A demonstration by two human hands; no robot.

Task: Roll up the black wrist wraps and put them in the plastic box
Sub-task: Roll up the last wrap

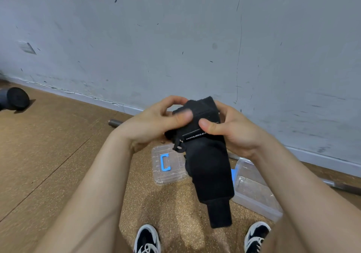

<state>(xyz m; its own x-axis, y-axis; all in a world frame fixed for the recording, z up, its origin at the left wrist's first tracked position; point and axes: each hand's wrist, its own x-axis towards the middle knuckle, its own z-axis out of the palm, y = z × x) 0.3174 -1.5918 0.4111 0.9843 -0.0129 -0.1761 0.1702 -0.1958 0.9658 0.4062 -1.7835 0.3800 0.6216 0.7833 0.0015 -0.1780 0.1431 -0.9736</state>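
Note:
A black wrist wrap (210,163) with a white printed label is held up in front of me, its top end partly rolled and its long tail hanging down toward the floor. My left hand (156,122) grips the rolled top from the left, thumb pressed on the front. My right hand (232,129) holds it from the right, thumb on the label. Below, the clear plastic box (256,192) sits open on the floor at the right, partly hidden by the hanging tail. Its clear lid (167,164) with a blue handle lies to the left of it.
A metal bar (115,122) lies along the base of the grey wall and runs on behind the box. A dark round object (16,98) sits at the far left on the brown floor. My two black-and-white shoes (147,239) stand at the bottom edge.

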